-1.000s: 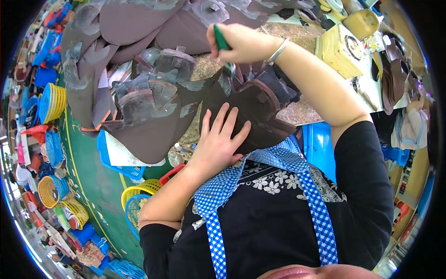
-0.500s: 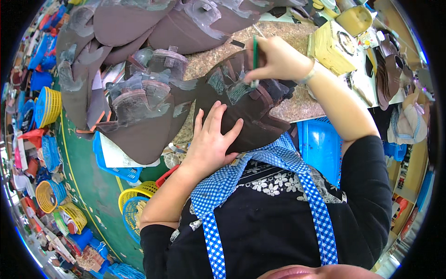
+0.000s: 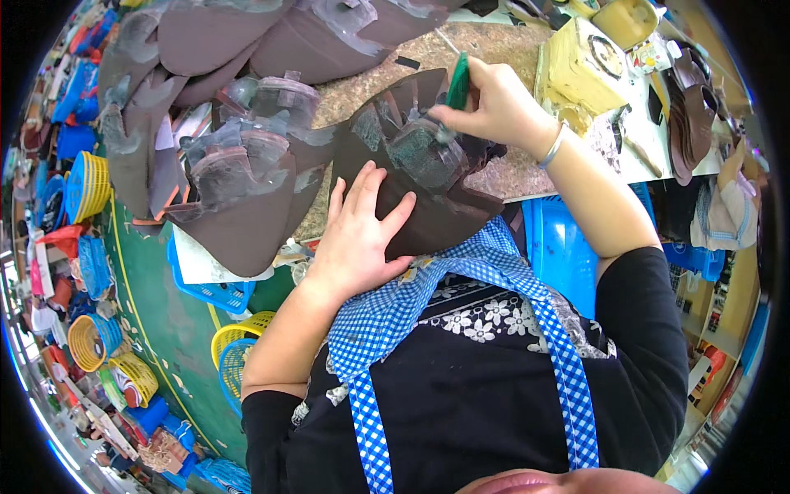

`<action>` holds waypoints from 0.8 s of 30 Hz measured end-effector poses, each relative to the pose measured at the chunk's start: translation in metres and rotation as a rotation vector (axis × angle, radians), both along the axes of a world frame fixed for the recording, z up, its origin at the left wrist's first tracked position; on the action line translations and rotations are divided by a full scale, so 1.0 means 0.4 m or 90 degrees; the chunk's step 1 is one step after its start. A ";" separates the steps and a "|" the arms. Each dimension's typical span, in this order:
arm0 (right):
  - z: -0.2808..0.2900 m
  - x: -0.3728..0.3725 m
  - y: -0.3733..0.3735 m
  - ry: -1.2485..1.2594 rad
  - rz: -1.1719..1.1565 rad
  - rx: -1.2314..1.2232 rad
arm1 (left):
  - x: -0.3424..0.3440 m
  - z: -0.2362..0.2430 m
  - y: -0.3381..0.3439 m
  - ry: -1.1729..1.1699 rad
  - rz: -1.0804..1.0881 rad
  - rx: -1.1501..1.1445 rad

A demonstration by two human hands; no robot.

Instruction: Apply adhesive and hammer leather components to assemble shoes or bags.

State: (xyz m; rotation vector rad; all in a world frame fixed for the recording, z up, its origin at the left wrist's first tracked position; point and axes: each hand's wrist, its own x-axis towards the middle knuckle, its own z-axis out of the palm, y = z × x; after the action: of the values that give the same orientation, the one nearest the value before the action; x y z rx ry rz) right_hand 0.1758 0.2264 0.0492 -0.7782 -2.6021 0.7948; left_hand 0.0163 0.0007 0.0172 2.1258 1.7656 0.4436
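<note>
Tool point(image 3: 457, 81) is in the right hand point(image 3: 500, 111): green handle, brush by the look of it, fingers and thumb closed around it. Its working end is down at the grey patch point(image 3: 428, 155) on the brown panel point(image 3: 440, 216); can't tell from where I'm standing if it's touching.

Left hand point(image 3: 360, 235) lies palm down, fingers spread, on the left part of that panel. Not grasping anything, just resting flat.

Panel sits on the speckled bench point(image 3: 514, 174), near edge up against the checked apron point(image 3: 395, 309). Left of it, another brown piece point(image 3: 239, 206) with similar grey smears, and a heap of the same point(image 3: 222, 41) behind that, toward the far left.

Right of the right hand: yellow box point(image 3: 588, 70) with a round dark opening, yellow jug point(image 3: 625, 23) just behind it. Blue bin point(image 3: 559, 247) below the bench edge, near the right forearm. Blue tray point(image 3: 216, 292) with a white sheet point(image 3: 216, 262) below the left piece. Bangle point(image 3: 553, 148) on the right wrist, silver.
</note>
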 end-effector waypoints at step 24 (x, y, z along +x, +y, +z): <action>-0.106 0.012 -0.067 0.244 -0.144 -0.147 | 0.026 0.032 0.017 0.098 -0.030 -0.045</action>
State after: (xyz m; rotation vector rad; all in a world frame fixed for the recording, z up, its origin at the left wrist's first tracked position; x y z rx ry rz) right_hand 0.1806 0.1997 0.0066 -0.8670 -2.0696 1.0677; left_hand 0.0266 0.0075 0.0300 2.1984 1.7801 0.2078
